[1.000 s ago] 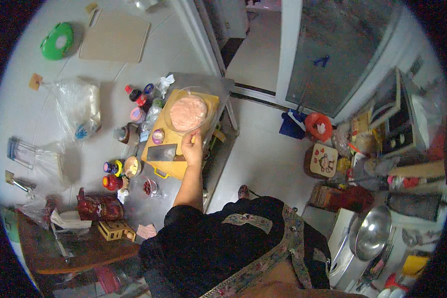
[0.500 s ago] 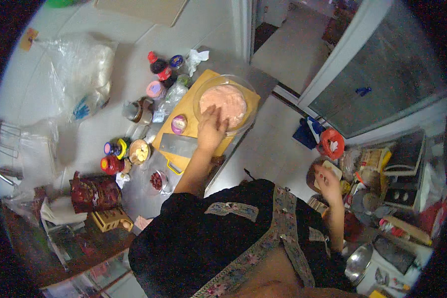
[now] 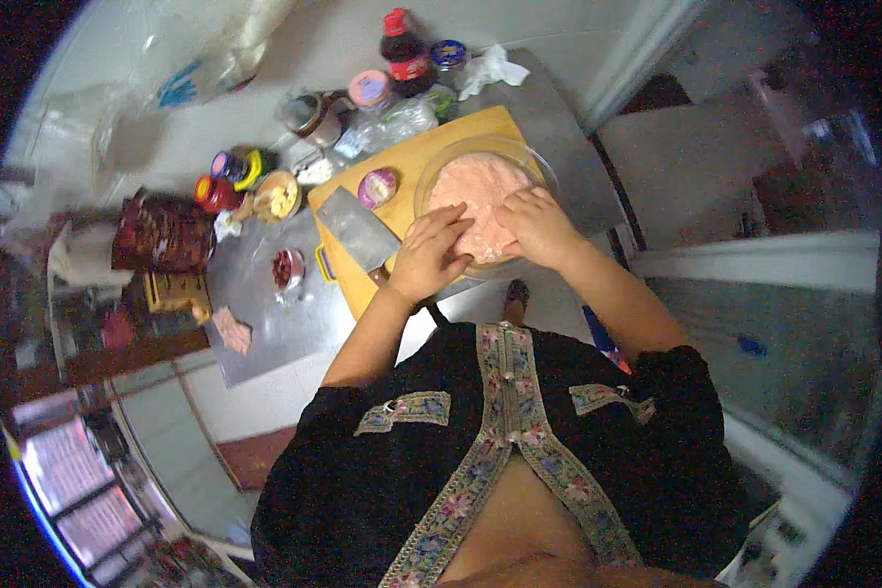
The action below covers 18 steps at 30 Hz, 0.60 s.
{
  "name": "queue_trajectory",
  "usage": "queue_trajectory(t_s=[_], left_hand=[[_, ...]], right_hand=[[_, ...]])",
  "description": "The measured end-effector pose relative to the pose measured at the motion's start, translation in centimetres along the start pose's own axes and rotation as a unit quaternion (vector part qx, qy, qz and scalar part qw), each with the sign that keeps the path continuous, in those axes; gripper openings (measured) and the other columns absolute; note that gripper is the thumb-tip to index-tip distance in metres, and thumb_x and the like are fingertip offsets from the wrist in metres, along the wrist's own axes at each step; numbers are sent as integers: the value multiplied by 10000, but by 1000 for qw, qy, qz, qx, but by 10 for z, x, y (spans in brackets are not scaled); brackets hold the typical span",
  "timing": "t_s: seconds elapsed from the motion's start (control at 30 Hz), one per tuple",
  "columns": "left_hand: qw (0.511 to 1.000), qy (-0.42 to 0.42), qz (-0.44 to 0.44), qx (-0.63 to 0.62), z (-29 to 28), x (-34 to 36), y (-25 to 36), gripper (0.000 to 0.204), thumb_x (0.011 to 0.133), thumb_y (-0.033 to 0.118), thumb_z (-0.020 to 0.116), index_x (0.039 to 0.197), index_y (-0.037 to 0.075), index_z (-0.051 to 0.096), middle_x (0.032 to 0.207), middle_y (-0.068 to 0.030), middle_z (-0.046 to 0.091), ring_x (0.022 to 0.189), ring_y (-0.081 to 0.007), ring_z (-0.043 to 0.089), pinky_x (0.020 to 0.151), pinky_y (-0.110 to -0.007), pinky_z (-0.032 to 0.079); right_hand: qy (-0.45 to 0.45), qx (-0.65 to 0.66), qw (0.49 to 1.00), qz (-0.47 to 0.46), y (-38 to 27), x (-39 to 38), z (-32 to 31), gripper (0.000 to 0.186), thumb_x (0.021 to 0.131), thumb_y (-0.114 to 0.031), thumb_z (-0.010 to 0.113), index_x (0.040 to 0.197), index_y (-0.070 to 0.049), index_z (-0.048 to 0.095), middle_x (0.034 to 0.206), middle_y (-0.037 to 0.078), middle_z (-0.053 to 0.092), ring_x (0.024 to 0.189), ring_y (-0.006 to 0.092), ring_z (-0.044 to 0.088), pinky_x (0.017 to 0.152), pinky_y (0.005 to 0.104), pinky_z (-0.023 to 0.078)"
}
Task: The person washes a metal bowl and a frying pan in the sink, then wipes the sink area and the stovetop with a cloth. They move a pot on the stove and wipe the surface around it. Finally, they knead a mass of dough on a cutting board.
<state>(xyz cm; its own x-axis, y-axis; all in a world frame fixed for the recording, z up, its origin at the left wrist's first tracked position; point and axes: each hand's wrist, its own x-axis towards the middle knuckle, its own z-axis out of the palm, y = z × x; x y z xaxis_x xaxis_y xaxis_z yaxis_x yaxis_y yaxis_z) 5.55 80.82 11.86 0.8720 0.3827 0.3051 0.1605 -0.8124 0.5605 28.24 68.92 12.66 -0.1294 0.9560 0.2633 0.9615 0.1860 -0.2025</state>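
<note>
A clear round bowl [image 3: 421, 186] holding pale pink minced meat [image 3: 480, 186] stands on the right part of a wooden cutting board [image 3: 490, 124]. My left hand [image 3: 431, 253] lies over the bowl's near left side, fingers spread and tips on the meat. From the right, my right hand [image 3: 539, 227] rests on the meat's near right part, its thumb apart from the loosely bent fingers. Neither hand visibly lifts anything. Left of the bowl, a broad cleaver [image 3: 358, 227] lies flat on the board, near my left wrist. Behind it sits a cut purple onion [image 3: 377, 188].
Left of the board are a cup of dark red pieces [image 3: 287, 269], a bowl of pale yellow pieces [image 3: 280, 196] and a pinkish cloth [image 3: 232, 330]. Jars and a red-capped dark bottle [image 3: 405, 57] line the wall. A glass door [image 3: 755, 333] stands at right.
My right hand has come from the shelf area at the right onto the meat. My left hand has shifted to the bowl's near left side. The view has turned toward the counter.
</note>
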Motion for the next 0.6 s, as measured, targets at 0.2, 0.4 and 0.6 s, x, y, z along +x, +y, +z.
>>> queue_trajectory(t_s=[0.2, 0.4, 0.6], left_hand=[[998, 3, -60, 11, 6, 0, 10, 561, 728, 191, 776, 1262, 84, 641, 1420, -121, 553, 1305, -330, 512, 1093, -449, 397], [991, 61, -117, 27, 4, -1, 35, 583, 800, 189, 738, 1353, 89, 586, 1446, -167, 521, 1355, -367, 460, 1179, -514, 282], [962, 148, -211, 88, 36, 4, 28, 540, 888, 184, 616, 1401, 43, 526, 1484, -191, 472, 1407, -380, 395, 1190, -549, 232]], right_hand=[[-71, 31, 997, -25, 14, 10, 0, 361, 689, -253, 819, 954, -85, 642, 1057, 77, 626, 1079, 281, 591, 950, 422, 422], [-147, 152, 977, 7, 29, 23, -36, 428, 771, -292, 773, 1139, -104, 665, 1221, 69, 624, 1195, 293, 561, 1089, 443, 358], [-147, 69, 978, -132, 16, 27, -6, 612, 878, -461, 658, 1395, -147, 564, 1528, 88, 429, 1470, 301, 291, 1212, 476, 187]])
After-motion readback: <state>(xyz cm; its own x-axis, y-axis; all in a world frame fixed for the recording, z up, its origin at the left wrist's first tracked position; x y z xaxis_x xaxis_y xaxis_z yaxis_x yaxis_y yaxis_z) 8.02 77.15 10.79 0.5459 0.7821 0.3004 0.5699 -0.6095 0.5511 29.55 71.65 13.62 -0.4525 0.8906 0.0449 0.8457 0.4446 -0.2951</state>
